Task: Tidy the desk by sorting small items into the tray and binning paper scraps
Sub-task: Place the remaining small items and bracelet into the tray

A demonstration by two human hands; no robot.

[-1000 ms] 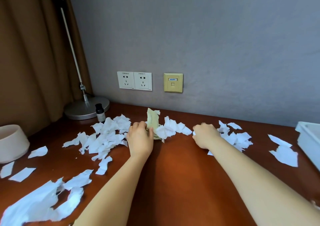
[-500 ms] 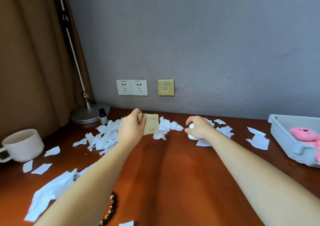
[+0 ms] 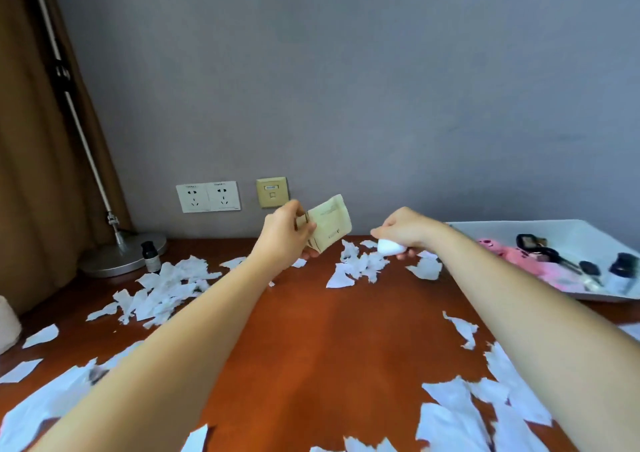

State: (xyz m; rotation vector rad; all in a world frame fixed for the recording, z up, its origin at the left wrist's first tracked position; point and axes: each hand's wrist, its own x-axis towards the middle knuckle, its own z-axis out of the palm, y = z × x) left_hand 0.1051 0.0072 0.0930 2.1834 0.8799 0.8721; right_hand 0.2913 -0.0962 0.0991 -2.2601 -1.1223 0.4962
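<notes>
My left hand (image 3: 285,235) is raised above the desk and grips a beige paper packet (image 3: 329,223) by its left edge. My right hand (image 3: 403,229) is closed over a small white rounded object (image 3: 389,247), held just above the desk. A white tray (image 3: 561,233) stands at the right against the wall; in it lie a pink soft item (image 3: 519,255) and several small dark items (image 3: 588,268). White paper scraps (image 3: 169,287) are scattered over the brown desk, with more paper scraps (image 3: 360,266) below my hands.
A lamp base (image 3: 121,255) with its slanted pole stands at the back left, a small dark bottle (image 3: 150,255) beside it. Part of a white mug (image 3: 7,323) shows at the left edge. Wall sockets (image 3: 207,197) sit behind. Larger scraps (image 3: 485,413) lie near the front right.
Both hands have lifted off the desk and shifted right, the left with the beige packet, the right with the white object. The view has turned right, showing more of the tray.
</notes>
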